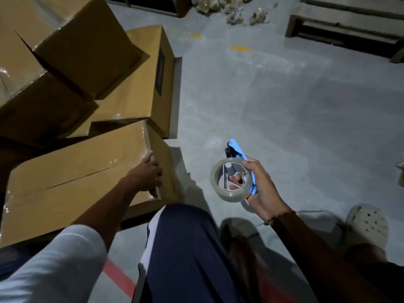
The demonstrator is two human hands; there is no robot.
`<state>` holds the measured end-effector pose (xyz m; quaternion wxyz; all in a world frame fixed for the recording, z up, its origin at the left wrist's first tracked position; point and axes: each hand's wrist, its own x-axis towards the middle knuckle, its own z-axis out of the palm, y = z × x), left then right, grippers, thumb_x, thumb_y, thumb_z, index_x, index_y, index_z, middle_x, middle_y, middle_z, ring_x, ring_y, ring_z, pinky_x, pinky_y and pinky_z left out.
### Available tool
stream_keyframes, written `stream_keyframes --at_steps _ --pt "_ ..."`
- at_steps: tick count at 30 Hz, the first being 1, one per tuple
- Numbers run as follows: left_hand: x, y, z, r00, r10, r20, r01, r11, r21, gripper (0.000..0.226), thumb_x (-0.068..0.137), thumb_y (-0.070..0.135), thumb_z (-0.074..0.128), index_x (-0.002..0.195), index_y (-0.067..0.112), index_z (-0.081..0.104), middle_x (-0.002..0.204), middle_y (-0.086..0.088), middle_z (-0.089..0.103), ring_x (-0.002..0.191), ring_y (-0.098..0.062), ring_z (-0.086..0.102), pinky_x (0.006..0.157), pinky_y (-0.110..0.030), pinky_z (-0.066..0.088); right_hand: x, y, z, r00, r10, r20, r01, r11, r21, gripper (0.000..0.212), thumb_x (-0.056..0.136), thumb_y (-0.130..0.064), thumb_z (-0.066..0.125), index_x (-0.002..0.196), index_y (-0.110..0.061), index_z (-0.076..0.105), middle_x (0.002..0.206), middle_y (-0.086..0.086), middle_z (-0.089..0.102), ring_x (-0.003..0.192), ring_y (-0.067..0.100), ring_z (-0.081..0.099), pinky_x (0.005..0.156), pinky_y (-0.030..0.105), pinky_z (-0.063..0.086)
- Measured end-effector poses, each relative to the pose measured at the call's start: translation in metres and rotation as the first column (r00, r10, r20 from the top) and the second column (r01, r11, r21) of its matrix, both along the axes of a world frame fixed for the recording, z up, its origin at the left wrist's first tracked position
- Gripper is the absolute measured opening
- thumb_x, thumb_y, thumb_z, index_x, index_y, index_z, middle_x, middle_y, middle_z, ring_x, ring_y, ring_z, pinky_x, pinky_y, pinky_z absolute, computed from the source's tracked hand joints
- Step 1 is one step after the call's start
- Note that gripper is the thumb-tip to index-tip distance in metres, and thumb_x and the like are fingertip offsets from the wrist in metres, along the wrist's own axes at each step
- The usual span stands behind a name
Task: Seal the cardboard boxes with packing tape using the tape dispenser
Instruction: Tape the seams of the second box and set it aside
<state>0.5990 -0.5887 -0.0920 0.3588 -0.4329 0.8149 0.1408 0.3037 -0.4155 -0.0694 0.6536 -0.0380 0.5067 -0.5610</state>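
A brown cardboard box [72, 178] lies closest to me at lower left, its top flaps meeting along a dark seam with glossy tape near its right edge. My left hand [145, 176] grips the box's right end, fingers curled over the corner. Held above the floor to the right of the box is a blue tape dispenser [238, 153] carrying a clear tape roll [229, 179]; my right hand [260, 189] grips its handle, fingers showing through the roll's core.
More cardboard boxes [135, 84] are stacked behind and left of the near one, some tilted. Grey concrete floor [284, 106] stretches to the right. Crumpled tape scraps [236, 12] and dark pallets [349, 22] lie at the back. My knee [185, 248] and shoe [367, 221] are below.
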Motion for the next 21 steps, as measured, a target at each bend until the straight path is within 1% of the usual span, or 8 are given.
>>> stream_keyframes --at_steps 2,4,6,10,13,16,18,21 --pt "-0.030 0.004 0.014 0.985 0.133 -0.113 -0.130 0.991 0.032 0.036 0.099 0.040 0.054 0.125 0.017 0.065 0.133 -0.005 0.059 0.129 -0.021 0.048 0.112 -0.045 0.035 -0.002 0.004 0.008 1.000 -0.024 -0.011 0.024 1.000 0.007 0.041 0.084 -0.033 0.066 0.124 -0.021 0.066 0.131 0.022 0.060 0.102 0.032 0.059 0.105 0.056 0.045" --pt "-0.074 0.007 0.030 0.920 0.234 -0.314 -0.222 0.972 0.074 0.040 0.100 0.040 0.055 0.123 0.009 0.065 0.127 -0.012 0.062 0.114 -0.026 0.058 0.092 -0.037 0.047 -0.010 0.012 0.018 0.998 -0.052 -0.020 0.052 0.999 -0.009 0.036 0.090 -0.029 0.063 0.125 -0.021 0.066 0.129 0.022 0.061 0.101 0.032 0.059 0.102 0.055 0.046" --pt "-0.123 0.013 0.049 0.844 0.260 -0.469 -0.235 0.965 0.112 0.045 0.098 0.048 0.053 0.121 0.011 0.066 0.124 -0.010 0.067 0.112 -0.029 0.061 0.092 -0.040 0.049 -0.023 0.024 0.033 0.995 -0.094 -0.026 0.093 0.995 -0.042 0.034 0.092 -0.026 0.062 0.125 -0.019 0.066 0.131 0.020 0.060 0.102 0.034 0.058 0.102 0.053 0.047" --pt "-0.218 0.044 0.100 0.666 0.278 -0.692 -0.219 0.960 0.175 0.029 0.099 0.040 0.057 0.111 0.018 0.070 0.113 -0.002 0.072 0.105 -0.023 0.064 0.095 -0.043 0.051 -0.058 0.066 0.076 0.975 -0.220 -0.037 0.215 0.971 -0.108 0.030 0.094 -0.026 0.059 0.122 -0.020 0.066 0.129 0.013 0.064 0.105 0.035 0.057 0.104 0.055 0.043" --pt "-0.281 0.078 0.143 0.576 0.227 -0.785 -0.145 0.974 0.175 0.026 0.099 0.038 0.056 0.108 0.018 0.071 0.109 -0.002 0.072 0.100 -0.023 0.065 0.093 -0.041 0.052 -0.091 0.114 0.119 0.941 -0.330 -0.079 0.317 0.938 -0.144 0.030 0.093 -0.029 0.059 0.121 -0.020 0.066 0.116 0.014 0.064 0.094 0.028 0.056 0.091 0.049 0.046" --pt "-0.340 0.117 0.188 0.452 0.172 -0.875 -0.063 0.985 0.160 0.022 0.098 0.036 0.058 0.102 0.019 0.073 0.102 0.002 0.073 0.096 -0.018 0.066 0.089 -0.034 0.051 -0.121 0.173 0.163 0.865 -0.499 -0.046 0.481 0.853 -0.205 0.031 0.091 -0.027 0.060 0.119 -0.018 0.068 0.099 0.010 0.063 0.076 0.019 0.052 0.077 0.038 0.042" --pt "-0.374 0.146 0.222 0.373 0.167 -0.913 -0.009 0.984 0.176 0.020 0.099 0.032 0.059 0.099 0.018 0.073 0.095 0.004 0.073 0.092 -0.015 0.066 0.080 -0.027 0.047 -0.138 0.211 0.192 0.816 -0.578 -0.018 0.557 0.794 -0.243 0.028 0.090 -0.025 0.060 0.115 -0.018 0.070 0.100 0.010 0.062 0.080 0.021 0.052 0.078 0.038 0.040" --pt "-0.416 0.188 0.273 0.266 0.145 -0.953 0.085 0.981 0.173 0.018 0.098 0.031 0.060 0.097 0.018 0.072 0.089 0.008 0.071 0.089 -0.009 0.066 0.070 -0.020 0.045 -0.157 0.262 0.236 0.745 -0.665 -0.048 0.620 0.718 -0.318 0.038 0.088 -0.026 0.059 0.123 -0.013 0.065 0.105 0.016 0.062 0.093 0.029 0.050 0.084 0.042 0.037"
